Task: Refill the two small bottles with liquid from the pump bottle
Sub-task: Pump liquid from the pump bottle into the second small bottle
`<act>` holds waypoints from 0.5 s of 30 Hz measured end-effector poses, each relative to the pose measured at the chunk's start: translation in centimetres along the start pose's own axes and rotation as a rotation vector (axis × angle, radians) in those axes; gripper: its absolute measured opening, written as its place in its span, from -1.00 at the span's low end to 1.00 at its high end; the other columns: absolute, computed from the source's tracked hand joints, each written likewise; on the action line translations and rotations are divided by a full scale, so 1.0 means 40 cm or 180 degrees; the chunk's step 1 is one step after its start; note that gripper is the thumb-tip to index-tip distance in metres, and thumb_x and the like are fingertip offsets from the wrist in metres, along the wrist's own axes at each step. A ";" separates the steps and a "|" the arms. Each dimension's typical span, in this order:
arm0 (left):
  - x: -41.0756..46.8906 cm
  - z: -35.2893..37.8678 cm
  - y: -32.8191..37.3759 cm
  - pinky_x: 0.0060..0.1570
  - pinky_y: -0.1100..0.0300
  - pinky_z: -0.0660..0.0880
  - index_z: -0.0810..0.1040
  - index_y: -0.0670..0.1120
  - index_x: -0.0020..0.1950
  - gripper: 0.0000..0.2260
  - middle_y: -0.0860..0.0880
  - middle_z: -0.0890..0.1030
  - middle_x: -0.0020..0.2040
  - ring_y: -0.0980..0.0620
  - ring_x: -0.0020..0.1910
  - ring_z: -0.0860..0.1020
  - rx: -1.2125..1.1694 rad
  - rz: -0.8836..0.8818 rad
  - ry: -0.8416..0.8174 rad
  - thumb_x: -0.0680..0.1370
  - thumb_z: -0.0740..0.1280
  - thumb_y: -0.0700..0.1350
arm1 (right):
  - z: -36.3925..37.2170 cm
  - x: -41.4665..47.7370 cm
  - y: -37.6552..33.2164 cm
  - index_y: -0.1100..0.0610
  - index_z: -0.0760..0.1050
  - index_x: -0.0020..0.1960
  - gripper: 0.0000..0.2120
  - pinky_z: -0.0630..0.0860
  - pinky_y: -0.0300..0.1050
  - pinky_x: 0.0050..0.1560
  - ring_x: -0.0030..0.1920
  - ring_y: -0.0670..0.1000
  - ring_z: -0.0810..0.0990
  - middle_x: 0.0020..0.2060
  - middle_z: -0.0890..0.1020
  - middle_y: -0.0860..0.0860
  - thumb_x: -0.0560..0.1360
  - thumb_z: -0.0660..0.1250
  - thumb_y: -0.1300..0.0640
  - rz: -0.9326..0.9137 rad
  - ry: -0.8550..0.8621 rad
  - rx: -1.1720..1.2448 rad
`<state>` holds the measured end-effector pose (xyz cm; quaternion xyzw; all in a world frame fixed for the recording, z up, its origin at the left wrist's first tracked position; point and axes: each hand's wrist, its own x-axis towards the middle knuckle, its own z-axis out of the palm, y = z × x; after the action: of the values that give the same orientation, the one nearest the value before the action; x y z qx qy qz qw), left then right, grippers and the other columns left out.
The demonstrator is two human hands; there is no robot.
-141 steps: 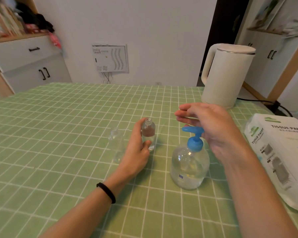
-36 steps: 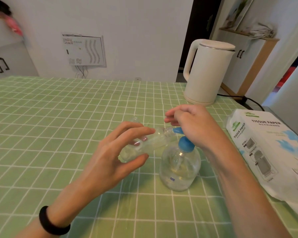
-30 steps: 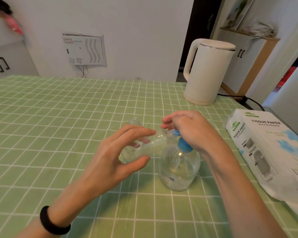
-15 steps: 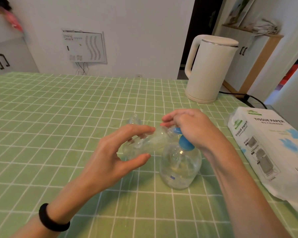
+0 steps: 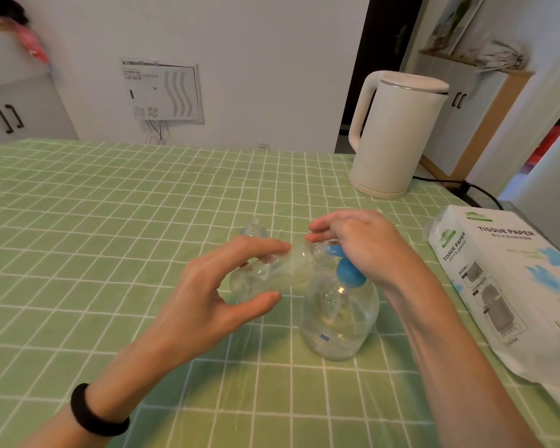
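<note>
Small bottle held sideways at the pump spout.
Left hand (image 5: pixel 207 295) grips a tilted small bottle (image 5: pixel 272 273), mouth at the pump bottle (image 5: pixel 338 318) spout; right hand (image 5: pixel 362 244) lies curled over the pump head. The second small bottle (image 5: pixel 253 226) stands behind, the kettle (image 5: pixel 392 134) farther back.

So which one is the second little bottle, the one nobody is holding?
Start at the white kettle on the green checked tablecloth, then come toward the hands. Just behind the left hand stands a small clear bottle, upright on the cloth. Unlike the tilted bottle in that hand's grip, and the blue-topped pump bottle, it is untouched.
</note>
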<state>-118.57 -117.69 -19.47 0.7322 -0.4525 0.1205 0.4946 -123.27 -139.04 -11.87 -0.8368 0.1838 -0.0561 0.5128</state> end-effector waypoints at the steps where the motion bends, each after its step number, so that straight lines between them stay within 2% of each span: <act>1: 0.000 0.000 0.000 0.14 0.21 0.54 0.56 0.09 0.39 -0.56 0.17 0.67 0.27 0.07 0.21 0.66 0.0012 0.0016 -0.0011 0.51 0.51 -0.04 | -0.001 0.000 0.001 0.00 0.67 0.00 -0.67 0.45 -0.26 -0.03 0.00 -0.22 0.63 -0.07 0.75 -0.13 0.60 0.14 0.22 0.0005 0.0002 0.0001; 4: -0.002 0.003 -0.001 0.13 0.19 0.55 0.57 0.09 0.39 -0.56 0.18 0.67 0.27 0.05 0.21 0.66 0.0003 0.0041 -0.0010 0.51 0.51 -0.04 | -0.006 0.003 -0.003 -0.03 0.65 -0.04 -0.69 0.52 -0.13 0.13 0.06 -0.11 0.65 -0.07 0.74 -0.13 0.58 0.15 0.21 -0.0073 0.0130 -0.0030; 8: 0.000 -0.001 -0.001 0.14 0.15 0.56 0.55 0.15 0.40 -0.55 0.19 0.67 0.28 0.04 0.22 0.66 -0.0026 0.0046 0.0012 0.52 0.51 -0.02 | -0.006 0.002 -0.010 -0.05 0.66 -0.06 -0.69 0.52 -0.09 0.19 0.08 -0.11 0.65 -0.08 0.74 -0.15 0.56 0.15 0.18 -0.0196 0.0165 -0.0047; 11: 0.002 -0.004 -0.001 0.15 0.14 0.57 0.55 0.15 0.41 -0.54 0.19 0.67 0.27 0.06 0.23 0.67 -0.0005 0.0037 0.0006 0.52 0.51 -0.01 | -0.001 0.003 -0.009 -0.02 0.66 -0.03 -0.68 0.51 -0.19 0.06 0.04 -0.14 0.66 -0.09 0.76 -0.13 0.58 0.14 0.20 -0.0155 0.0082 -0.0029; 13: 0.003 -0.004 0.001 0.15 0.17 0.57 0.57 0.13 0.40 -0.56 0.19 0.68 0.27 0.09 0.22 0.67 -0.0005 -0.0002 0.0004 0.52 0.50 -0.01 | 0.005 0.002 -0.006 -0.01 0.67 -0.01 -0.68 0.44 -0.30 -0.09 -0.01 -0.21 0.64 -0.10 0.76 -0.14 0.59 0.14 0.21 -0.0069 0.0022 -0.0021; 15: 0.002 -0.005 0.003 0.14 0.16 0.57 0.59 0.11 0.37 -0.58 0.20 0.68 0.26 0.09 0.21 0.67 -0.0007 -0.0030 -0.0004 0.51 0.50 -0.01 | 0.005 -0.001 -0.003 -0.01 0.67 0.00 -0.68 0.39 -0.34 -0.15 -0.05 -0.27 0.60 -0.10 0.75 -0.15 0.61 0.15 0.21 -0.0009 -0.0016 -0.0012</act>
<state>-118.57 -117.59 -19.23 0.7338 -0.4495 0.1171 0.4957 -123.22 -138.80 -11.88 -0.8381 0.1814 -0.0543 0.5116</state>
